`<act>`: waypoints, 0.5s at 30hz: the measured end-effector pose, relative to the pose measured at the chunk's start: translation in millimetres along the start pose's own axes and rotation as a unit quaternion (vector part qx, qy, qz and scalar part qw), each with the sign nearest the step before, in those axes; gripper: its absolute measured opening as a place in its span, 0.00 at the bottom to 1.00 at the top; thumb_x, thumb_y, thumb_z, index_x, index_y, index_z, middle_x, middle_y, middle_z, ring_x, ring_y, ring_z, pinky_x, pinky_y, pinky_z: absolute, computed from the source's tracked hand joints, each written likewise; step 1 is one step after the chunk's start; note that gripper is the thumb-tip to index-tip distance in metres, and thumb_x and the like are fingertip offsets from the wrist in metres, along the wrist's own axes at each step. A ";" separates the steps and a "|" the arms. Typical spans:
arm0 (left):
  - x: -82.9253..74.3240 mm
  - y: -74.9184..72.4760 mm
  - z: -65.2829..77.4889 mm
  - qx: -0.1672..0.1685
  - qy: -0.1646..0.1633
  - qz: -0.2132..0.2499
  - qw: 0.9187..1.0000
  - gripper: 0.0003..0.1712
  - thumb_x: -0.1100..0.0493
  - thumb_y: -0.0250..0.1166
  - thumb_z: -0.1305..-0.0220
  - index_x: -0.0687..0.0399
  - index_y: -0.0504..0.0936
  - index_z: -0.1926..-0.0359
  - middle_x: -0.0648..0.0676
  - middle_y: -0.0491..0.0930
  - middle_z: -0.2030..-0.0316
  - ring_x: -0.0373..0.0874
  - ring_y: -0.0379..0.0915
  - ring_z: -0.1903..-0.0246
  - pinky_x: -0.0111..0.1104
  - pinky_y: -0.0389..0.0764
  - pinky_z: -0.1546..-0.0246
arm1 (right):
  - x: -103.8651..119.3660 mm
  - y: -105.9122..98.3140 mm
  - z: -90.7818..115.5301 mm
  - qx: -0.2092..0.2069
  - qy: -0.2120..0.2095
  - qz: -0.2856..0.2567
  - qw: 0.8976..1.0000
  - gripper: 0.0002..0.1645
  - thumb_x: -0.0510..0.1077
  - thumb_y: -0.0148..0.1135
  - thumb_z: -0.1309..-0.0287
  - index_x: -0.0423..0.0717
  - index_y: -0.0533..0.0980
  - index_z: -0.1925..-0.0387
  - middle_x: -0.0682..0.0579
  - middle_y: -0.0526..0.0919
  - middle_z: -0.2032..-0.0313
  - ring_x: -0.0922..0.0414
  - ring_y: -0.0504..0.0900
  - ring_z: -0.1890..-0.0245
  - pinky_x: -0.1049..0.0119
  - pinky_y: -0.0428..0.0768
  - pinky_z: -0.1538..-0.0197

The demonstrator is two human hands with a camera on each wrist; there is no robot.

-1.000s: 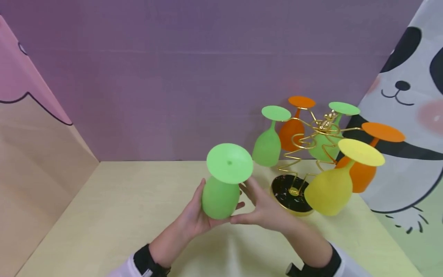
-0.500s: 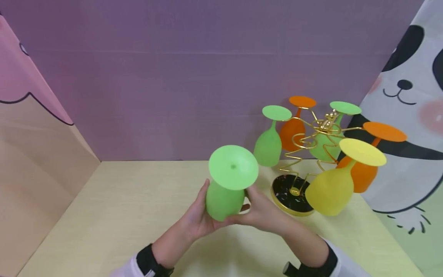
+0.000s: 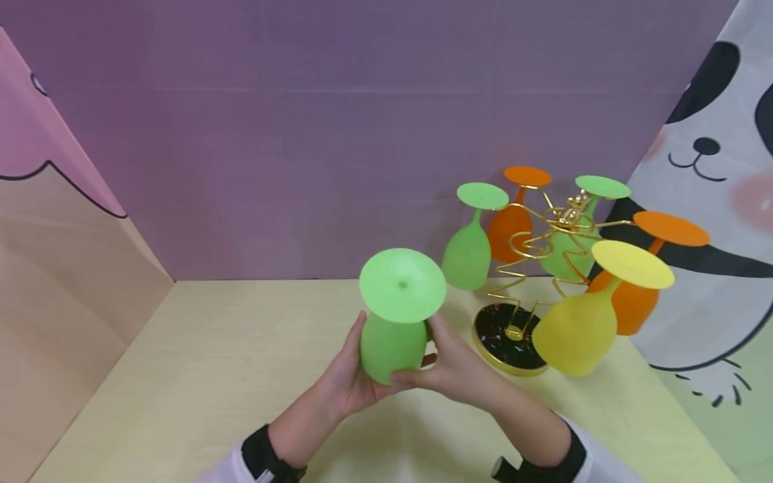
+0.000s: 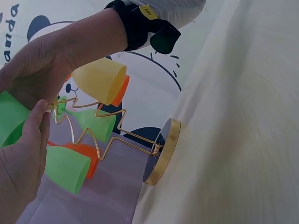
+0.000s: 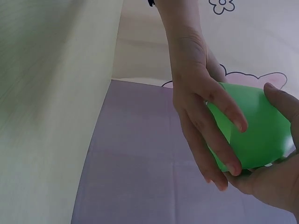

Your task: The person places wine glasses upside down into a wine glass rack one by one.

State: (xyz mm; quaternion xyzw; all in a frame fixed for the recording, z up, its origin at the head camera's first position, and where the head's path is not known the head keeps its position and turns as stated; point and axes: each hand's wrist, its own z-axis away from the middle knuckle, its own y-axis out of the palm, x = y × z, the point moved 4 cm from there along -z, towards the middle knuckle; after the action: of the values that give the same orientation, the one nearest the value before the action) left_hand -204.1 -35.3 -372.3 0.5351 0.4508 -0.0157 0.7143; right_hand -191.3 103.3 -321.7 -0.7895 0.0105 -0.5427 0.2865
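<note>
A green plastic wine glass [image 3: 394, 349] is held upside down over the table in the head view, its round foot facing up. My left hand [image 3: 345, 384] grips the bowl from the left, with the fingers spread around its rim side in the right wrist view. From the right, my right hand [image 3: 461, 370] grips the same bowl, its thumb lying across the lower front. The raised foot hides the stem. In the left wrist view, part of the green bowl [image 4: 10, 119] shows between both hands.
Right of the hands stands a gold wire rack [image 3: 513, 272] on a round black base [image 3: 504, 342]. Hanging upside down from it are a yellow glass [image 3: 574, 332], two orange glasses and two green ones. A purple backdrop [image 3: 290, 168] rises behind the pale table [image 3: 241, 349].
My right hand has come in from just beside the green wine glass and taken hold of its bowl. The glass has shifted slightly right; its foot tipped nearer, then back. The rack stays put.
</note>
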 end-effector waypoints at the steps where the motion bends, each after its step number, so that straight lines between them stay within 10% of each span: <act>1: -0.2 0.0 -0.3 -0.001 0.001 -0.001 1.000 0.45 0.24 0.33 0.35 0.42 0.47 0.26 0.54 0.73 0.43 0.49 0.75 0.43 0.38 0.77 0.42 | -0.3 0.1 -0.3 -0.002 0.002 -0.002 1.000 0.61 0.41 0.78 0.60 0.45 0.51 0.29 0.38 0.66 0.37 0.42 0.74 0.48 0.65 0.83 0.59; 15: -3.1 -1.0 -2.5 -0.023 0.006 0.001 1.000 0.45 0.24 0.35 0.34 0.42 0.47 0.26 0.54 0.71 0.42 0.51 0.74 0.42 0.39 0.76 0.41 | -5.7 0.1 -5.3 -0.031 -0.015 -0.020 0.999 0.57 0.40 0.78 0.59 0.45 0.55 0.30 0.36 0.71 0.43 0.45 0.75 0.52 0.66 0.85 0.62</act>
State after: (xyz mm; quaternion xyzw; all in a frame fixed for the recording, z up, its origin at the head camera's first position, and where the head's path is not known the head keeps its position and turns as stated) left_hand -208.0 -35.3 -371.1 0.5196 0.4547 -0.0013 0.7234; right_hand -198.3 102.7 -325.3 -0.8061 0.0070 -0.5359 0.2511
